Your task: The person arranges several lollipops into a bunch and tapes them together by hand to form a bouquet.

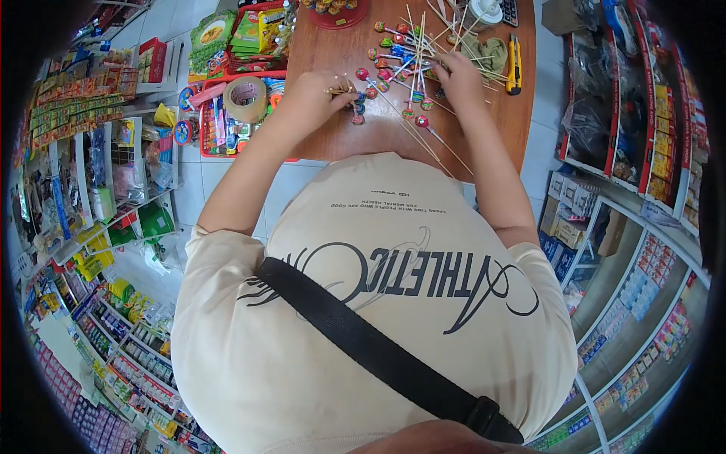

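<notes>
My left hand (321, 96) is closed in a pinch at the left of the wooden table, with lollipops (358, 119) in colourful wrappers at its fingertips. Part of their grip is hidden by the fingers. To the right, my right hand (458, 79) has its fingers bent together over the heap of thin wooden sticks (420, 45). What those fingertips hold is too small to make out. Between the hands lie several loose lollipops (421, 121), some with white sticks. Others with blue wrappers (401, 54) are bunched farther back.
A yellow utility knife (514, 66) lies along the table's (318, 53) right side, near a white-lidded jar (485, 11). Red baskets (206, 125) with packets and a tape roll (245, 99) stand at left. A red container (337, 17) sits at the back. Stocked shelves (605, 91) flank both sides.
</notes>
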Tool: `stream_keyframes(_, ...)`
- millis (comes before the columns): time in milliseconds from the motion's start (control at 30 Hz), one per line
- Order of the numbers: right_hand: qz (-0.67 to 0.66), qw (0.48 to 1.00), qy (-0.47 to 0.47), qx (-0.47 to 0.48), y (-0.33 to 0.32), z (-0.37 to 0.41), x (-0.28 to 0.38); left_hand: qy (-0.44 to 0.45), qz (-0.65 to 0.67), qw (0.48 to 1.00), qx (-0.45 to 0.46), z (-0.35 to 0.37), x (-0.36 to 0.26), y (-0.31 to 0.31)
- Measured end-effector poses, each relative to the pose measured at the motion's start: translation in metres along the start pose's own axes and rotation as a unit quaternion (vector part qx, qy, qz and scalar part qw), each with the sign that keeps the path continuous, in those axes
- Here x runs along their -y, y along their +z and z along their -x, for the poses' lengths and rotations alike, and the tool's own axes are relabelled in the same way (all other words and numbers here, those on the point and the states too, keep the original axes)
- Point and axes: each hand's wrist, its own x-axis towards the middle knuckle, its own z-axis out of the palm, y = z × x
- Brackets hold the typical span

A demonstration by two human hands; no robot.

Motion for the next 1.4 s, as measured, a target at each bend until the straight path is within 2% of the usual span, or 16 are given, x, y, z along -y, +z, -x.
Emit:
stream_keyframes(100, -0.061, 0.994, 0.085, 0.033, -0.008, -0.006, 0.004, 0.001, 0.002, 1.000, -0.002, 0.000, 0.000, -0.001)
stream_keyframes(200, -0.042, 0.995, 0.087, 0.001, -0.035, -0.008, 0.007, 0.001, 0.009, 1.000, -0.009, 0.001, 0.003, 0.001)
stream_keyframes(467, -0.152, 0.969, 0.195, -0.023, -0.076, -0.008, 0.000, -0.016, 0.019, 1.000, -0.018, -0.001, -0.002, 0.002)
stream_keyframes(567, -0.006, 0.997, 0.027, -0.068, -0.071, -0.005, -0.002, -0.015, 0.003, 1.000, -0.022, -0.002, -0.001, 0.002)
stream_keyframes(667, 0.122, 0.989, -0.014, -0.078, -0.078, -0.006, 0.012, -0.026, 0.016, 0.999, -0.028, -0.001, -0.003, 0.003)
stream_keyframes(867, 0.105, 0.980, 0.042, -0.161, -0.109, -0.010, 0.039, -0.024, -0.005, 0.999, -0.032, -0.001, 0.000, 0.004)
stream_keyframes(967, -0.091, 0.986, 0.084, -0.110, -0.106, -0.002, 0.072, -0.029, 0.014, 0.999, -0.033, 0.000, -0.002, 0.003)
stream_keyframes(1033, -0.153, 0.988, 0.000, 0.023, -0.067, 0.013, 0.079, -0.030, 0.013, 0.999, -0.033, 0.000, 0.000, 0.005)
stream_keyframes(1100, -0.176, 0.979, -0.060, 0.082, -0.020, 0.027, 0.083, -0.029, 0.008, 0.999, -0.033, -0.002, 0.000, 0.006)
stream_keyframes(1200, -0.242, 0.960, -0.009, 0.142, 0.018, 0.031, 0.088, -0.026, -0.006, 0.999, -0.035, 0.002, 0.001, 0.005)
stream_keyframes(1300, -0.179, 0.969, -0.113, 0.130, 0.037, 0.027, 0.084, -0.007, -0.011, 0.999, -0.034, 0.002, 0.003, 0.007)
stream_keyframes(1400, -0.172, 0.965, -0.111, 0.164, 0.043, 0.021, 0.086, -0.004, -0.010, 0.999, -0.034, 0.002, 0.004, 0.008)
